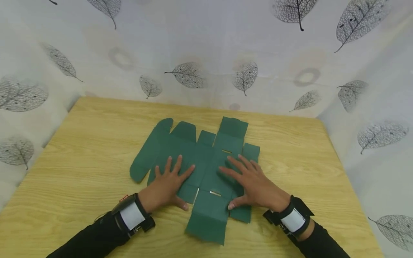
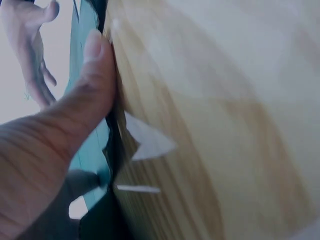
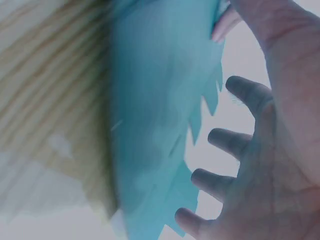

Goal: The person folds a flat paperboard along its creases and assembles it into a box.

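Note:
A flattened green cardboard box (image 1: 206,168) with several flaps and cut slots lies unfolded on the wooden table. My left hand (image 1: 167,186) is spread over its left panels, fingers straight and thumb toward the near edge. Over the right panels my right hand (image 1: 255,182) is spread too, fingers pointing left and thumb near a lower side flap. In the right wrist view the right hand's fingers (image 3: 220,185) stand apart beside the cardboard (image 3: 155,100). The left thumb (image 2: 95,75) lies at the cardboard's edge in the left wrist view.
The light wooden table (image 1: 80,143) runs back to a white curtain (image 1: 206,43) with a leaf print, which also hangs along both sides. A strapped wrist camera sits on each wrist, below black sleeves.

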Demonstrator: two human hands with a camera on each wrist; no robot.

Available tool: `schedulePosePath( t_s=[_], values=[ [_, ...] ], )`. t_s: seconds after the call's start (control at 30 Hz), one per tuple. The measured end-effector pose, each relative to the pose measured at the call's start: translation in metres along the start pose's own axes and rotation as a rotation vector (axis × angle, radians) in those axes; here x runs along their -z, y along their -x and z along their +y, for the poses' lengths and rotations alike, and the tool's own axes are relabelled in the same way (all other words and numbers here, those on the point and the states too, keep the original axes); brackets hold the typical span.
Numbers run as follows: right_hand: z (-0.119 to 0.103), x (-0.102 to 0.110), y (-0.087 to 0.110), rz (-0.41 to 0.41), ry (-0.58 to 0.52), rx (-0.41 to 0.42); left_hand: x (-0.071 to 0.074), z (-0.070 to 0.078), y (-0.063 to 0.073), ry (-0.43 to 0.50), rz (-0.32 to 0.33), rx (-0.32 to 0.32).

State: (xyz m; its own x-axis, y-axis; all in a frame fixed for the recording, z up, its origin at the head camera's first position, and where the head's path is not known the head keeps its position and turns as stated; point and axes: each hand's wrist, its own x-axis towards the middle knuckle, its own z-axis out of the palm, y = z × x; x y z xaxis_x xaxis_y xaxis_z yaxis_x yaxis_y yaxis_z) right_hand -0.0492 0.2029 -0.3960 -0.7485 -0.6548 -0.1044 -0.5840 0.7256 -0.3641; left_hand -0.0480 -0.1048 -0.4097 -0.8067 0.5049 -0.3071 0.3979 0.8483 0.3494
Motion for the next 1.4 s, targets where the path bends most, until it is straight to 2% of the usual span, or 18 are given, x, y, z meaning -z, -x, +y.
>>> schedulePosePath(
  t_s=[0.17, 0.33, 0.47, 0.73, 0.83, 0.97, 1.17, 1.27, 1.4],
  values=[
    [-0.010, -0.004, -0.005, 0.019, 0.027, -0.043, -0.004, 0.012, 0.001, 0.005, -0.004, 0.077],
    [-0.016, -0.016, -0.007, -0.057, 0.046, -0.099, -0.007, 0.022, 0.002, 0.013, 0.008, 0.111],
    [-0.017, -0.021, -0.006, -0.093, 0.039, -0.122, -0.009, 0.026, 0.006, 0.028, 0.025, 0.112],
    [-0.015, -0.018, -0.009, -0.101, 0.055, -0.106, -0.008, 0.025, 0.012, 0.081, 0.030, 0.081],
    [-0.011, -0.015, -0.010, -0.105, 0.059, -0.085, -0.001, 0.020, 0.014, 0.094, -0.008, 0.061],
    [-0.003, -0.014, -0.012, -0.120, 0.069, -0.059, 0.016, 0.009, 0.016, 0.105, -0.065, 0.019],
    [0.006, -0.009, -0.014, -0.155, 0.041, -0.032, 0.040, -0.017, 0.013, 0.051, -0.063, -0.072],
    [0.012, -0.008, -0.016, -0.161, 0.034, -0.007, 0.044, -0.031, 0.010, 0.030, -0.065, -0.104],
    [0.019, -0.008, -0.018, -0.162, 0.033, 0.024, 0.041, -0.044, 0.003, 0.031, -0.090, -0.121]
  ],
)
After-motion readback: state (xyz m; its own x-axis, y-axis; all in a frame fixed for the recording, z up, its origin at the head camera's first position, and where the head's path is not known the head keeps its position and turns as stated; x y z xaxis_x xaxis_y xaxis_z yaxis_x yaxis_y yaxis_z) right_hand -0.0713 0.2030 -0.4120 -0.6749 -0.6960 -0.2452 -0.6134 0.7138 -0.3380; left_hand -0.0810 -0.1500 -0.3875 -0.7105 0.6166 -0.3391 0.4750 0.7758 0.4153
